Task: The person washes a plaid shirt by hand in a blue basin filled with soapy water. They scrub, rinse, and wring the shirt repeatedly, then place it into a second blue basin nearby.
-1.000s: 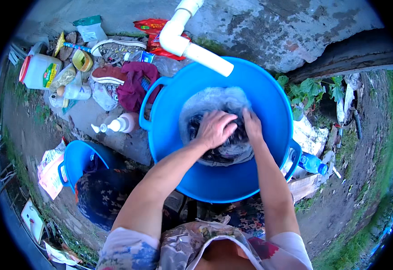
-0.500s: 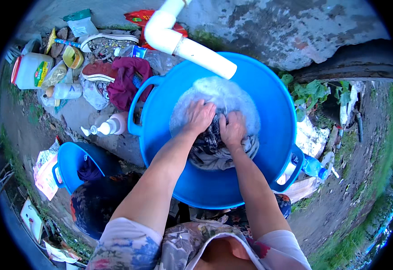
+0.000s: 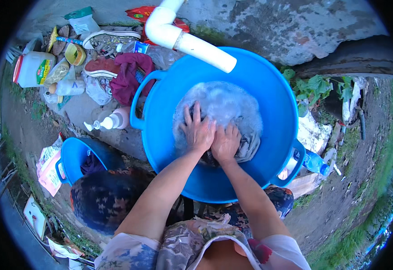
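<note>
A big blue tub (image 3: 273,85) with side handles stands before me, holding foamy grey-white water (image 3: 223,96) and soaked laundry. My left hand (image 3: 198,131) presses down on the wet cloth, palm down, its fingers spread. Beside it, almost touching, my right hand (image 3: 225,140) lies on the grey garment (image 3: 249,145), fingers side by side and pointing away from me. Their tips are partly lost in the suds. Under both hands the cloth is mostly sunk, with a darker piece just showing near my wrists.
A white drain pipe (image 3: 205,53) hangs over the tub's far rim. At left are pump bottles (image 3: 119,118), a maroon cloth (image 3: 131,76), a red shoe (image 3: 101,67), a white jug (image 3: 34,69) and a small blue bucket (image 3: 73,157) with dark cloth. A plastic bottle (image 3: 314,162) lies right.
My hands have come closer together and press down on the cloth. My left fingers have spread out. The dark patterned cloth between the hands has mostly gone out of sight.
</note>
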Available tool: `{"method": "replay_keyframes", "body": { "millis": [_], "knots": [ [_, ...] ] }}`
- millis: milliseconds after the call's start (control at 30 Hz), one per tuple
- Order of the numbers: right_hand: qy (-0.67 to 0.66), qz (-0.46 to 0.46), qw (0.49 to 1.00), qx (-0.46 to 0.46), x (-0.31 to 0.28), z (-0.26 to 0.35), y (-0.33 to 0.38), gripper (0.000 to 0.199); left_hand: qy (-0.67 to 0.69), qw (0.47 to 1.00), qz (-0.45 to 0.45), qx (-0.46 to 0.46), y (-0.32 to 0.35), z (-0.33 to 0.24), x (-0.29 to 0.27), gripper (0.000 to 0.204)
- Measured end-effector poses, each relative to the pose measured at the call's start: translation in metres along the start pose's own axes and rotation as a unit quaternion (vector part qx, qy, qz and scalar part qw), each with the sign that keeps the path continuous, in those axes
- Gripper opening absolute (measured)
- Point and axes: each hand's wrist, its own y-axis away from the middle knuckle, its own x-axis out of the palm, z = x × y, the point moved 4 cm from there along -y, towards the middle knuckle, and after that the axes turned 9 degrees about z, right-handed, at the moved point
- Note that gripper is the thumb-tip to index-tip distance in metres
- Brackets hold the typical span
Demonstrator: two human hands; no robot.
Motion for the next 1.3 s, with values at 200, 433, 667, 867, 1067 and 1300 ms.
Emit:
{"method": "replay_keyframes", "body": {
  "millis": [200, 433, 667, 867, 1067, 1300],
  "knots": [
    [-0.175, 0.056, 0.980, 0.080, 0.022, -0.019, -0.056, 0.035, 0.083, 0.995, 0.050, 0.014, -0.057, 0.012, 0.008, 0.032],
    [-0.303, 0.111, 0.933, 0.161, -0.004, -0.081, -0.034, 0.040, 0.286, 0.921, -0.066, 0.255, -0.019, -0.056, -0.052, 0.028],
    [-0.124, 0.032, 0.989, 0.074, -0.002, -0.008, -0.010, 0.052, 0.141, 0.989, -0.020, 0.048, 0.005, 0.000, 0.013, 0.040],
    [-0.199, 0.179, 0.933, 0.240, 0.015, -0.038, -0.066, 0.049, 0.125, 0.988, 0.002, 0.095, -0.057, -0.005, 0.006, 0.015],
    [-0.558, 0.064, 0.785, 0.260, -0.047, -0.078, -0.075, 0.049, 0.183, 0.933, 0.066, 0.304, -0.022, -0.065, -0.042, 0.021],
    [-0.248, -0.060, 0.961, 0.111, -0.016, -0.020, 0.019, 0.017, 0.183, 0.976, -0.032, 0.110, 0.036, -0.021, 0.003, 0.034]
  ]
}}
